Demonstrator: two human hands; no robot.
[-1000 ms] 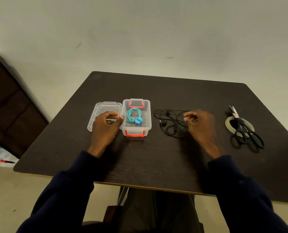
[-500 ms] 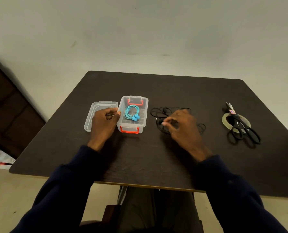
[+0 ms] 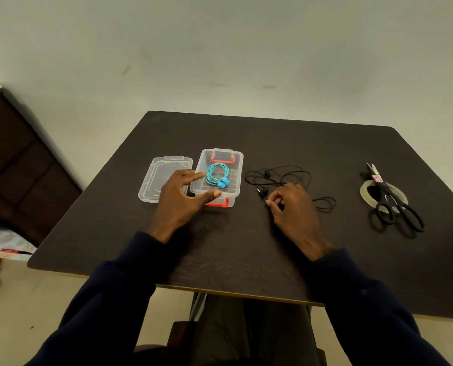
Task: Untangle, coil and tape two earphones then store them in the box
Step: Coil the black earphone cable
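Two hands: left hand [image 3: 180, 204] spread wide, thumb on box [image 3: 237, 178] near rim; right hand [image 3: 296, 210] curled, pinching black earphone [image 3: 294, 170] cord.

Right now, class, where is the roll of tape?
In the head view, the tape roll lies flat on the right of the table, under the scissors, right of the black earphones.

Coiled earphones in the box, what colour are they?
The coiled earphones are turquoise blue; the head view shows them best.
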